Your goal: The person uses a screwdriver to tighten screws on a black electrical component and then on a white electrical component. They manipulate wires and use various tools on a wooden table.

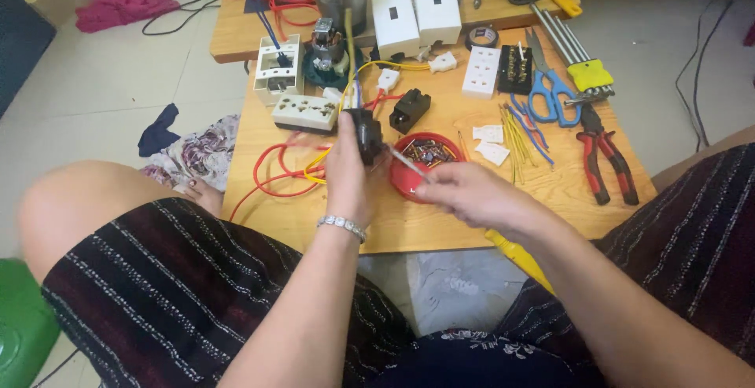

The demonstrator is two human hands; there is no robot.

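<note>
My left hand [350, 176] holds a small black electrical block [366, 132] upright above the low wooden table [440, 227], with red, yellow and blue wires running out of its top. My right hand [472, 194] grips a thin screwdriver [407, 161] whose shaft points left at the black block; its yellow handle [515, 256] sticks out below my wrist. Just behind the tool sits a red dish [403, 177] holding several small screws. A second black block [410, 110] lies on the table beyond it.
White sockets [305, 111], a white switch plate [481, 72], blue scissors [550, 89], red-handled pliers [605, 156], hex keys [578, 54] and loose wire pieces [519, 132] cover the table. Red wire loops [271, 176] hang off its left. My knees flank the table; a green object [20, 325] stands at left.
</note>
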